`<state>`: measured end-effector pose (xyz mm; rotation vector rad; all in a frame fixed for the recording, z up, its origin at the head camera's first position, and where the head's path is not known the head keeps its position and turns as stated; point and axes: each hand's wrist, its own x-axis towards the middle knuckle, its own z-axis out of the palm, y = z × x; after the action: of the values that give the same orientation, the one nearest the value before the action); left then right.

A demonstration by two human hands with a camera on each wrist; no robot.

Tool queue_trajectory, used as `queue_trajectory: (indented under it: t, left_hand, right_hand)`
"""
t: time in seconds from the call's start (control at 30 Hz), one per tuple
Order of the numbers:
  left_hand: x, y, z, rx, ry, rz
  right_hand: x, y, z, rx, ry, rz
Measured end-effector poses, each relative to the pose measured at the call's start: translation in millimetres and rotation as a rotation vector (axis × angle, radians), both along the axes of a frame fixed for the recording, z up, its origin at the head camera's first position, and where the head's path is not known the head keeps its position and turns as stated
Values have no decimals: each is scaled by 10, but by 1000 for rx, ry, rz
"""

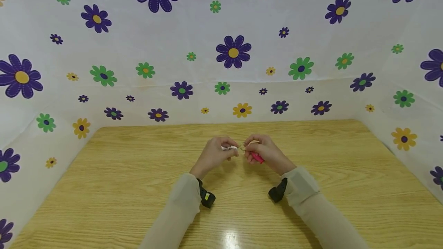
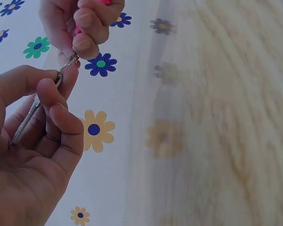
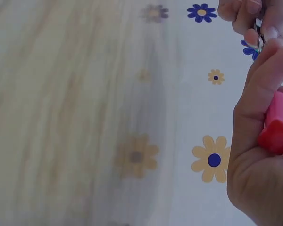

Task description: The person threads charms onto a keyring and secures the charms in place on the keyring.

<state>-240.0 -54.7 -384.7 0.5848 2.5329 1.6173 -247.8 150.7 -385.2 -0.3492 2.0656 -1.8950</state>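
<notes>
Over the table's far half, my left hand pinches a slim silver metal piece. In the left wrist view this silver piece lies along the curled fingers, its exact kind unclear. Facing it, my right hand holds a pink keychain charm, whose red end pokes out of the palm in the right wrist view. Between the two hands' fingertips is a thin metal key ring, partly covered by fingers. In the left wrist view, small metal links meet the silver piece's upper end.
The wood-grain table spreads below both hands. A white cloth with printed flowers stands behind it and along both sides. Each wrist wears a small black camera, such as the left one.
</notes>
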Motion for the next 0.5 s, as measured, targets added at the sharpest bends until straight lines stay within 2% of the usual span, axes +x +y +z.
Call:
queue_trajectory:
  t: [0.23, 0.37, 0.5]
  left_hand:
    - [7, -38, 21, 30, -20, 43]
    - [3, -39, 22, 22, -21, 47]
    - [-3, -27, -2, 31, -24, 16]
  right_hand:
    - [-2, 48, 40, 107, 53, 53]
    - [3, 57, 48, 112, 38, 58]
    - [4, 43, 42, 80, 15, 38]
